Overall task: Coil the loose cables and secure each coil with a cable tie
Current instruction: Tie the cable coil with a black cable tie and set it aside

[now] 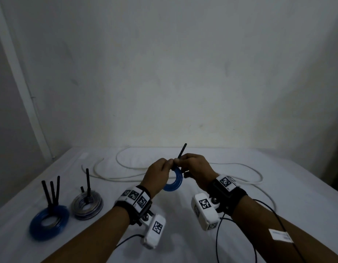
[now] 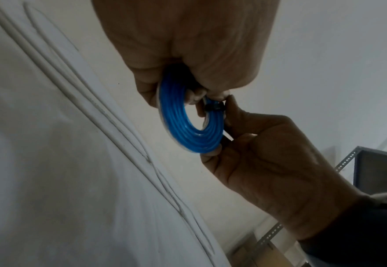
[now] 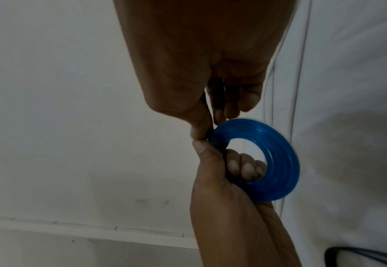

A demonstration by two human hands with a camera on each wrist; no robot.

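**A:** What lies on the table (image 1: 231, 196) around the work?

**B:** A loose white cable (image 1: 126, 166) sprawls in wide loops across the far part of the white cloth, behind and to the right of both hands. At the near left sit two finished coils: a large blue coil (image 1: 48, 222) with three black tie tails standing up from it, and just beside it a grey coil (image 1: 87, 205) with a tall tail and a short one. Thin black leads run from the wrist cameras toward the near edge.

**A:** And the piece being worked?

**B:** A small blue coil (image 1: 174, 182) is held in the air above the middle of the table. The left hand (image 1: 157, 176) grips it, fingers curled through its hole, thumb pressed at the rim. The right hand (image 1: 194, 170) pinches the black cable tie (image 1: 182, 151) where it wraps the coil; the tie's tail points up and away.

**A:** Any writing?

**B:** Square black-and-white markers on the wristbands and camera housings. A white label on the right forearm is too blurred to read.

**A:** Containers?

**B:** The left wrist view shows a perforated metal rack (image 2: 347, 160) beside the table; its contents cannot be made out.
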